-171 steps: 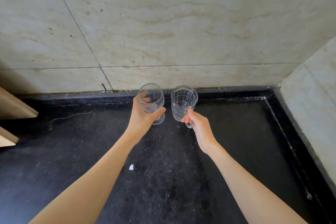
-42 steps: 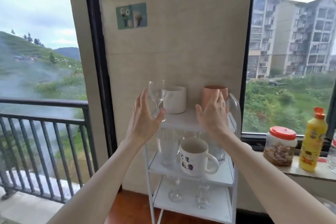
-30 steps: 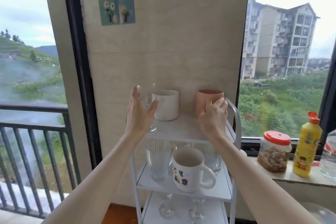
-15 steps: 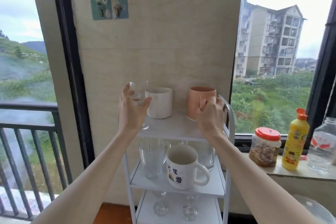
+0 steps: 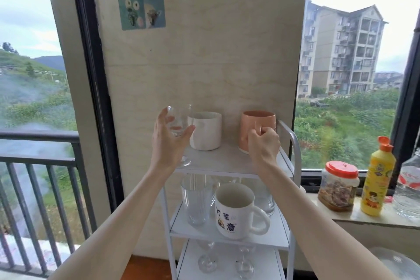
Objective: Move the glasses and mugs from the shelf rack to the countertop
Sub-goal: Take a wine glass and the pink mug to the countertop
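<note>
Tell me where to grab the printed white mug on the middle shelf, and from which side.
Take the printed mug by its handle, coming from the front right. The loop sticks out to the right toward the open front of the rack, and looks wide enough for fingers. A tall glass stands close on its left, so the body is probably harder to wrap from that side.

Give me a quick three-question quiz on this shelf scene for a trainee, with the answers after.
1. True or false: the right hand grips the pink mug by its handle.
2. Which shelf of the rack holds the printed mug: top, middle or bottom?
3. What is the left hand closing around?

Key: 1. True. 2. Middle. 3. The wine glass, beside the white mug.
</note>
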